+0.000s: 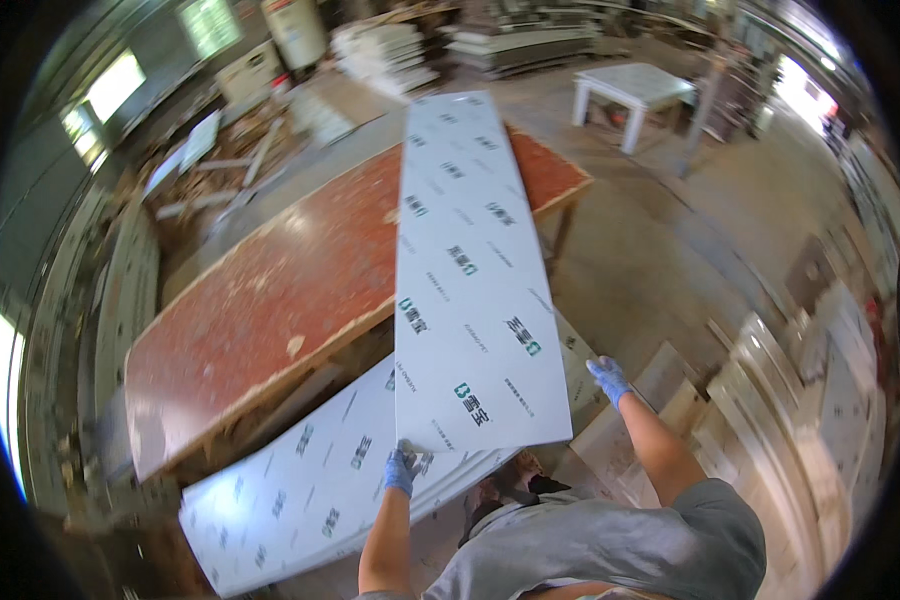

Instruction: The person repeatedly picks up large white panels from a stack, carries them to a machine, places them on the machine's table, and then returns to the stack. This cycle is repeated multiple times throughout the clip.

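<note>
A long white panel (470,290), with printed protective film, lies across the red-topped workbench (280,270). Its near end juts out past the bench toward me. My left hand (400,468), in a blue glove, is closed on the panel's near left corner. To the right of the panel's long edge, my right hand (608,378), also gloved in blue, is held apart from it with its fingers spread and nothing visible in them. Below the jutting end lies a stack of similar film-covered panels (300,480), partly hidden by the upper one.
White boards (770,400) lean and lie to my right. Long pale panels (120,270) stand along the left side. Scrap strips (200,200) litter the floor beyond the bench. A white table (635,85) and stacked sheets (520,40) stand farther back.
</note>
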Available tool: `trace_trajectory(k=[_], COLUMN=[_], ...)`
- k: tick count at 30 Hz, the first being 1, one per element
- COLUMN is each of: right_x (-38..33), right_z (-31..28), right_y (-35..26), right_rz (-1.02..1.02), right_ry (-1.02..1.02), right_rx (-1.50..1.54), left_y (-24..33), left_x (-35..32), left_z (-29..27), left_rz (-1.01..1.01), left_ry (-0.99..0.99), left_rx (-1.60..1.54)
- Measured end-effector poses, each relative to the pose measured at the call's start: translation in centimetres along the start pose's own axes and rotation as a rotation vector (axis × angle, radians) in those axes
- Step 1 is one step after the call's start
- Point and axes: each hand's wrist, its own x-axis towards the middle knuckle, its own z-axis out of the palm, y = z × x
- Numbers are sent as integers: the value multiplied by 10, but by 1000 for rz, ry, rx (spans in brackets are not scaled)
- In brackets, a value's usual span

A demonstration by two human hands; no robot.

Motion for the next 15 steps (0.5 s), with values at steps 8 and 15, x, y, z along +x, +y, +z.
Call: trace_trajectory(k=[8,15], right_x=[-35,-53], right_z=[116,82], right_y=[-51,-76], right_rz=[437,618], right_ry=[-639,-1014], right_rx=[393,255], left_y=[-87,-95], left_x=[-85,-156], left_z=[138,219], left_rz=[-64,40], left_ry=[-72,317], left_rx=[-454,-589])
